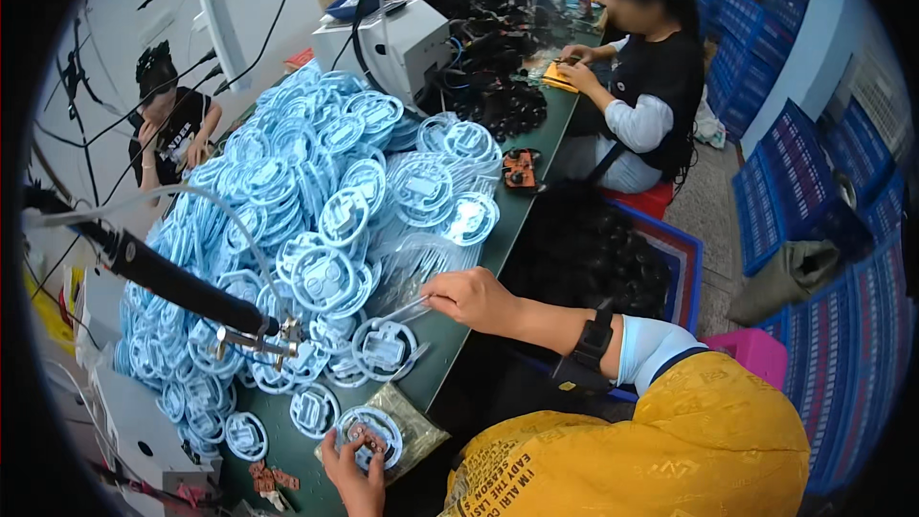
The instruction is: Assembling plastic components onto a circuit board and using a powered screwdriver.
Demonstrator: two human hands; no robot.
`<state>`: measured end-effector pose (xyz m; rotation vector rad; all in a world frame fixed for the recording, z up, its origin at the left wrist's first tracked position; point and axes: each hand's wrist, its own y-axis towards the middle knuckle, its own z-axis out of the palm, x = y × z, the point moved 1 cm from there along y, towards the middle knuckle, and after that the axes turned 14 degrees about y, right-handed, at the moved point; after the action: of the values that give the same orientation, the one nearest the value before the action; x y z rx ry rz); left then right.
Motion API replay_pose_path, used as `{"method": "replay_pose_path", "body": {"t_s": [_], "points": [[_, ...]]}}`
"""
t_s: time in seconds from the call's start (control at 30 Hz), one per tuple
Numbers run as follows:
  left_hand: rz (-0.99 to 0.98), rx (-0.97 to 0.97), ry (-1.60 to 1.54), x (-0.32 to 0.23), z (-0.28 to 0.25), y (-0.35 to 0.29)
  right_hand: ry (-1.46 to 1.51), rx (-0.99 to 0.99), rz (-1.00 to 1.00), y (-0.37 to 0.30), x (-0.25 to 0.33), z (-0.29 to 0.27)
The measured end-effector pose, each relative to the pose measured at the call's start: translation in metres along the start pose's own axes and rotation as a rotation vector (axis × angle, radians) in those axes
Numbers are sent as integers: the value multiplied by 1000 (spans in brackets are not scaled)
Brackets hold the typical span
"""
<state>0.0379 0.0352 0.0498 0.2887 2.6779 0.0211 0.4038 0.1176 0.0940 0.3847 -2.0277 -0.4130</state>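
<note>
At the table's near edge, my left hand (352,479) grips a light-blue wheel-shaped plastic part (391,431), with its fingers at a small brown piece (364,438) in the middle. That wheel lies partly over a clear bag of small yellowish parts (421,433). Farther up and to the right, my right hand (469,299) is closed in a pinch on a thin clear plastic stick (410,310). A heap of similar clear sticks (407,263) lies just beyond it. Another light-blue wheel (383,348) rests below the stick.
A large pile of light-blue wheels (278,172) covers much of the green table (459,349). A black electric screwdriver (172,278) reaches in from the left. Brown pieces (273,479) lie at the near left. Two other people sit farther off. A blue-rimmed crate (684,278) stands below at right.
</note>
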Motion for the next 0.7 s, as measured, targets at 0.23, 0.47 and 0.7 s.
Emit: {"method": "replay_pose_path", "body": {"t_s": [0.23,0.47,0.7], "points": [[32,-85,140,5,5,-12,135,107,-95,-21,2,14],[75,-31,361,-44,-17,21,16,431,92,-40,5,21],[17,-119,159,-27,5,8,-19,504,12,-44,10,45]]}}
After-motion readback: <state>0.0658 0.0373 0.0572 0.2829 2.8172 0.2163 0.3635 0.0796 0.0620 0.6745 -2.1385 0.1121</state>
